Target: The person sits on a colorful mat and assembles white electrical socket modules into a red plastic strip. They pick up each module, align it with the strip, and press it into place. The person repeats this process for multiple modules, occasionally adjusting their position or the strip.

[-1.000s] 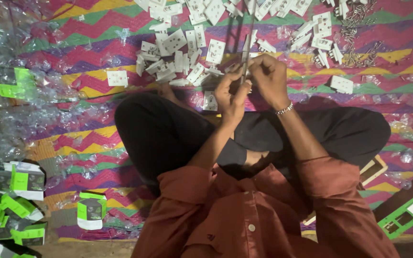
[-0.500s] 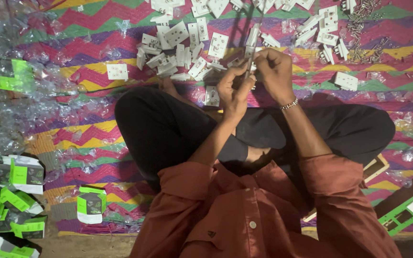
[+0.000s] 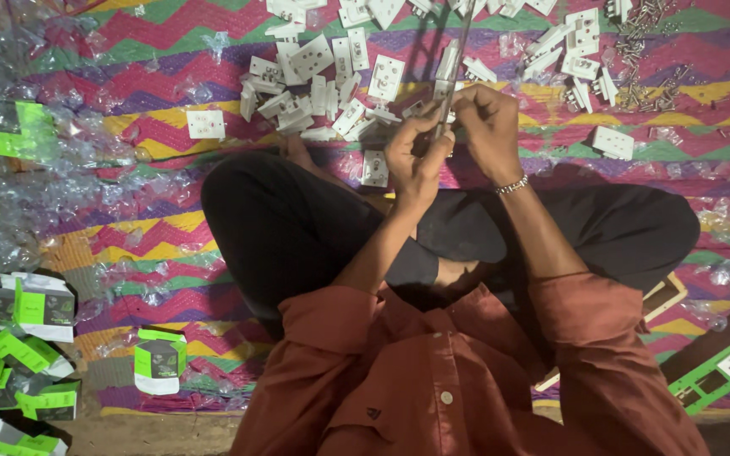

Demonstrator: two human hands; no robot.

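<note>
I sit cross-legged on a striped mat (image 3: 171, 80). My left hand (image 3: 416, 160) and my right hand (image 3: 487, 122), which wears a bracelet, are raised together over my knees. The left fingers pinch a small white socket part (image 3: 433, 110), mostly hidden by the fingers. The right fingers close around the lower end of a thin metal tool (image 3: 460, 51) that slants up toward the top edge. A heap of white socket parts (image 3: 323, 89) lies on the mat just beyond my hands.
Several loose screws (image 3: 648, 51) lie at the top right. Clear plastic wrappers (image 3: 35, 203) and green-and-white boxes (image 3: 40, 308) fill the left side. A green tray with sockets (image 3: 724, 371) lies at the lower right.
Both hands stay together at the same spot, with only small finger movements on the part and tool. The view has shifted slightly.
</note>
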